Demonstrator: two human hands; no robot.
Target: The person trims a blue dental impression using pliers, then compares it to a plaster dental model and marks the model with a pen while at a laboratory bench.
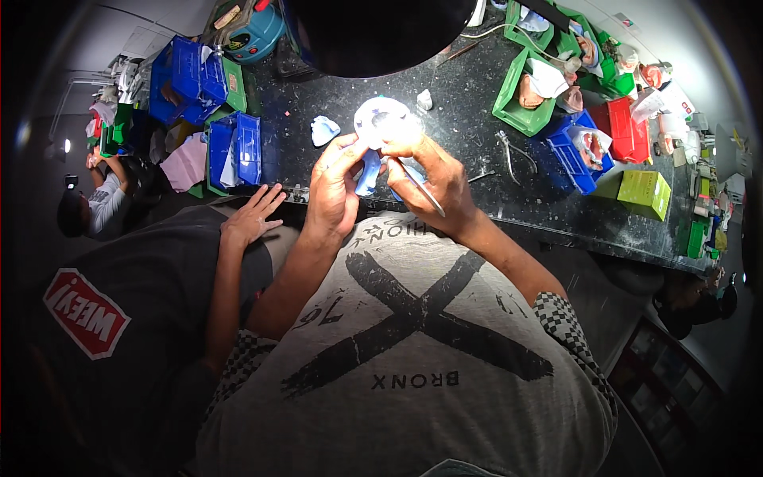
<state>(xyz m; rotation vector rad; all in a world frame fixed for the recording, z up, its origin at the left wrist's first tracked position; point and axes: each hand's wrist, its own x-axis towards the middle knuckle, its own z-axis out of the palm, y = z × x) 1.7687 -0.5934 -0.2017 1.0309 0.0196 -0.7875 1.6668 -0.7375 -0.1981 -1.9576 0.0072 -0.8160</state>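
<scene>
A white-and-blue dental impression [381,118] is up in strong lamp glare over the dark bench, its finer detail washed out. My left hand [335,181] is closed on its near left side, fingertips at its edge. A curved strip of blue material [368,173] shows between my hands; I cannot tell whether it is joined to the impression. My right hand [439,181] grips a slim metal hand tool [429,198], whose handle slants down toward me. Its working end is lost in the glare by the impression. On the bench beyond my left hand lies a pale blue piece [324,130].
A black lamp head [373,40] overhangs the bench [469,87]. Pliers [517,155] lie right of my hands. Beyond stand a green bin [507,111], a blue bin [566,163], a red bin [626,123] and a yellow-green box [644,195]. Left, a co-worker's hand [254,216] spreads near blue bins [248,151].
</scene>
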